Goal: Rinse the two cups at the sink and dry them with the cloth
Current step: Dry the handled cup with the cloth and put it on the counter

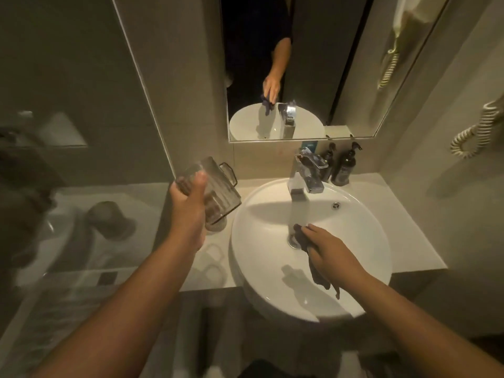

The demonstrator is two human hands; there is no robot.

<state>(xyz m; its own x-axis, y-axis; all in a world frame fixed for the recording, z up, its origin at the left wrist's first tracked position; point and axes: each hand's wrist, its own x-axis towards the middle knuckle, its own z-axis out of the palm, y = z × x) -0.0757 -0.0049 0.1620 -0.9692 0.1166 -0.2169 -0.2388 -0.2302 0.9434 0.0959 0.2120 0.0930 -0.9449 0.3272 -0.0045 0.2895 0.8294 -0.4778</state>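
Observation:
My left hand [188,204] grips a ribbed clear glass cup [219,184] with a handle and holds it tilted above the counter, just left of the white sink [245,271]. Under that cup, the base of another glass piece [216,227] stands on the counter; I cannot tell if it is the second cup. My right hand [331,252] holds a dark cloth [319,278] over the basin. The cloth's front end is in the water stream [296,211] running from the chrome faucet [308,170], and its tail hangs toward the near rim.
Two dark pump bottles [343,167] stand behind the faucet on the pale counter [409,236]. A mirror [313,64] hangs above the sink. A coiled cord [471,135] hangs on the right wall. A glass partition [81,159] closes off the left side.

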